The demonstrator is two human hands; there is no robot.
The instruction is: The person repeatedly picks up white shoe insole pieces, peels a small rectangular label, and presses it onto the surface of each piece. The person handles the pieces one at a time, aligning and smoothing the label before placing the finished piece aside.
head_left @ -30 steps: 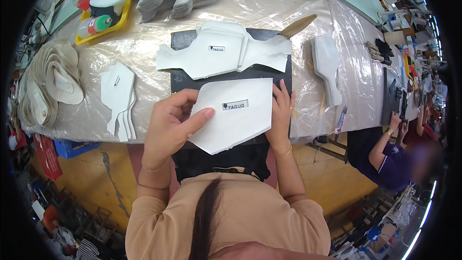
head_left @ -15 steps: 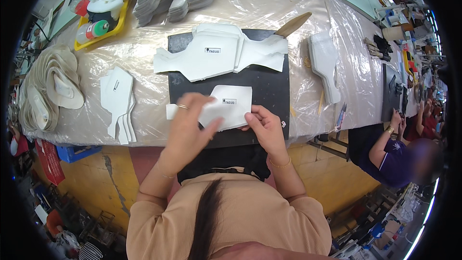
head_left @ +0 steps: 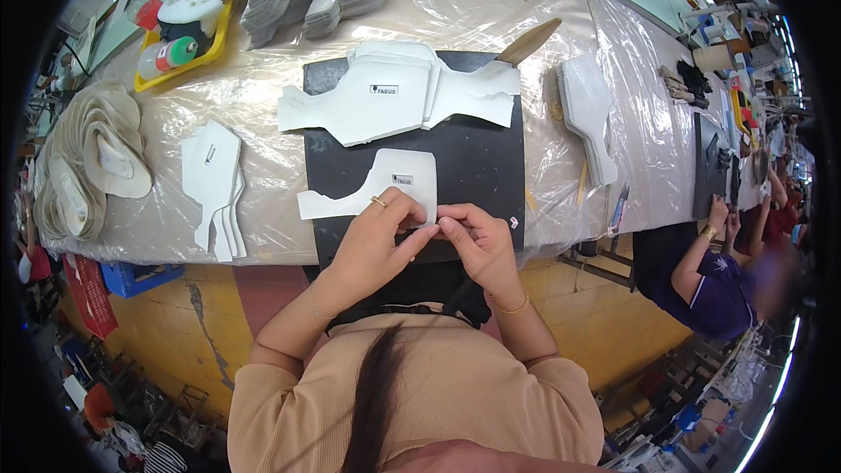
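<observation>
A white cut piece (head_left: 363, 193) of flat sheet material, shaped like a shoe-upper part with a small dark printed label, lies on a black board (head_left: 473, 166) in front of me. My left hand (head_left: 382, 232) is closed over its lower right part, thumb and fingers pinched at the corner. Close against it, my right hand (head_left: 477, 238) pinches at the same corner; what its fingertips grip is partly hidden. Beyond them, a stack of similar white pieces (head_left: 368, 114) covers the back of the board.
More white pieces lie fanned at left (head_left: 210, 166) and stacked at right (head_left: 587, 114). Beige insole-shaped parts (head_left: 114, 158) pile at far left. A yellow tray (head_left: 215, 44) holds a green-capped bottle (head_left: 171, 56). A brown pointed tool (head_left: 530, 42) rests behind the board. A co-worker (head_left: 701, 289) sits at right.
The white piece has shifted left and now lies flatter on the board. My left hand came down from above it to its lower right corner, meeting my right hand's fingertips.
</observation>
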